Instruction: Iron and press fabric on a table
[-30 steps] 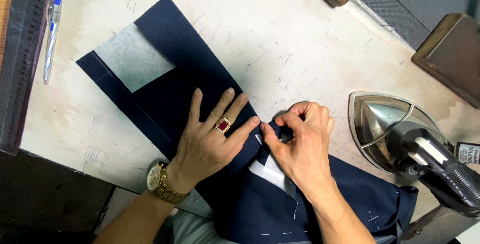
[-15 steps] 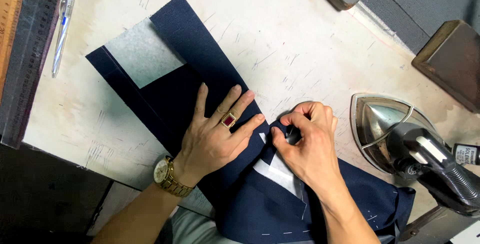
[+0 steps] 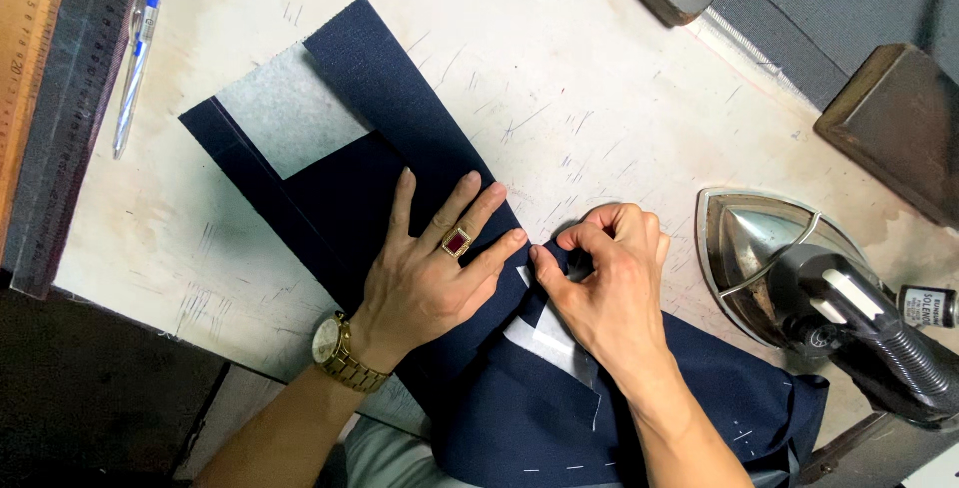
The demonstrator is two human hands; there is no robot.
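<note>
Your left hand (image 3: 430,283) lies flat, fingers spread, pinning the soft, light navy cloth (image 3: 400,128) on the table (image 3: 619,78), while your right hand (image 3: 604,283) pinches its folded edge, the best grip.

To your right, an electric iron (image 3: 799,283) lies on its side on the pale, pen-marked worktable (image 3: 619,98), its shiny soleplate facing you and its dark handle pointing away to the right. At the far left edge, a wooden ruler (image 3: 25,58) and a dark ruler (image 3: 75,118) lie side by side, with a blue-capped pen (image 3: 135,68) just beside them. A dark wooden block (image 3: 894,128) sits at the upper right
</note>
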